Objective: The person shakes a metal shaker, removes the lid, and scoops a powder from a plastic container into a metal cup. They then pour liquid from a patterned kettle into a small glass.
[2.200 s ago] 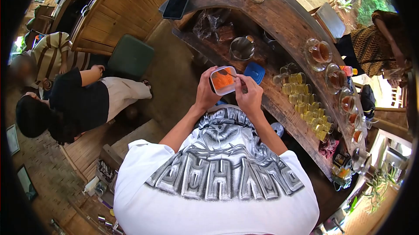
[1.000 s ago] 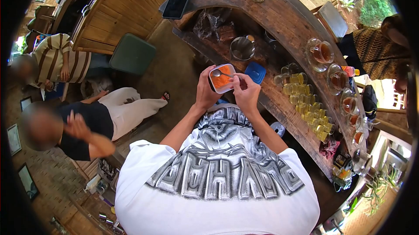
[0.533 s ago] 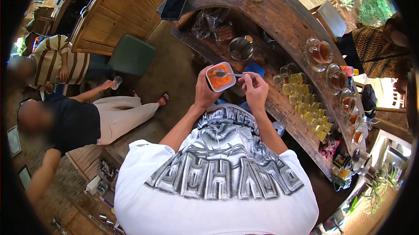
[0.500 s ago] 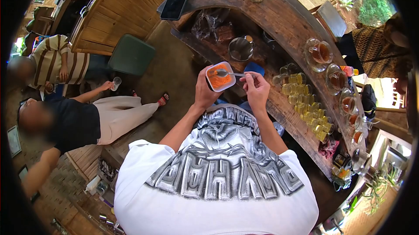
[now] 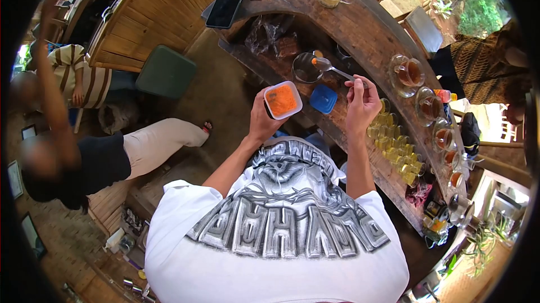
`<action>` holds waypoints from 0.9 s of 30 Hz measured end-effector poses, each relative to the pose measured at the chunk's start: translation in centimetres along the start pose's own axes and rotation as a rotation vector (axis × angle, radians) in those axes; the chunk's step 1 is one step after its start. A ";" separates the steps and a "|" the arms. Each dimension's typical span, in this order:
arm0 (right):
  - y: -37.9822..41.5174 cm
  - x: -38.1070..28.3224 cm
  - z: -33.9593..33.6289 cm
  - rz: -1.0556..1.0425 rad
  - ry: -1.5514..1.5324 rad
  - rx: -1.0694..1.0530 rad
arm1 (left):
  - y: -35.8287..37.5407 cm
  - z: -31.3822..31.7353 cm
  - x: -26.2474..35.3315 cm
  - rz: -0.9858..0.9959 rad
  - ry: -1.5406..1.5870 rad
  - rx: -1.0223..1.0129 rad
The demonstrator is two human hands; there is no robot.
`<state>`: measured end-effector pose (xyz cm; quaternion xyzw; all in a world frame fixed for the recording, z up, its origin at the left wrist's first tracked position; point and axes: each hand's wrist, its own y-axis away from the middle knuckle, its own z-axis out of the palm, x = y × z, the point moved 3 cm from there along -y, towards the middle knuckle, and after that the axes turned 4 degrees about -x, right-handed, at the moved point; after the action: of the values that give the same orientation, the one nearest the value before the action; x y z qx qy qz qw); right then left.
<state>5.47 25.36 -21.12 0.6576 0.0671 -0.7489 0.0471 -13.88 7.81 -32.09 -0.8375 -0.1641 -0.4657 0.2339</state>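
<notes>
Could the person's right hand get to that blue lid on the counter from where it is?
Probably yes. The right hand holds a spoon out over the metal cup, and the blue lid lies uncovered just beside that hand, though it would have to free its fingers first.

White square plastic tub (image 5: pixel 282 100) holds orange powder; round blue plastic lid (image 5: pixel 323 99) at its three o'clock; brown wooden bench (image 5: pixel 365 27).
</notes>
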 end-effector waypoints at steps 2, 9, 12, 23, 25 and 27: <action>0.0 -0.5 0.3 -0.144 0.129 0.028 | -0.1 0.0 0.1 0.006 0.012 0.003; 1.7 1.0 2.2 -0.666 0.794 -0.292 | -0.2 -0.4 0.8 -0.068 0.105 -0.021; 2.2 0.5 1.8 -0.749 0.808 -0.265 | 0.0 -0.2 0.2 -0.074 0.088 -0.044; 6.7 0.7 -0.5 -0.186 0.432 -0.254 | 0.7 0.4 0.1 0.013 0.018 -0.144; 7.7 2.4 0.1 0.003 0.505 -0.351 | 0.9 0.7 0.1 -0.002 0.020 -0.219; 8.2 3.2 0.5 -0.021 0.527 -0.366 | 0.8 0.8 0.3 0.012 -0.013 -0.231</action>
<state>5.89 17.26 -24.57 0.8089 0.2172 -0.5287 0.1378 -12.78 7.59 -32.39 -0.8629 -0.1061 -0.4746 0.1377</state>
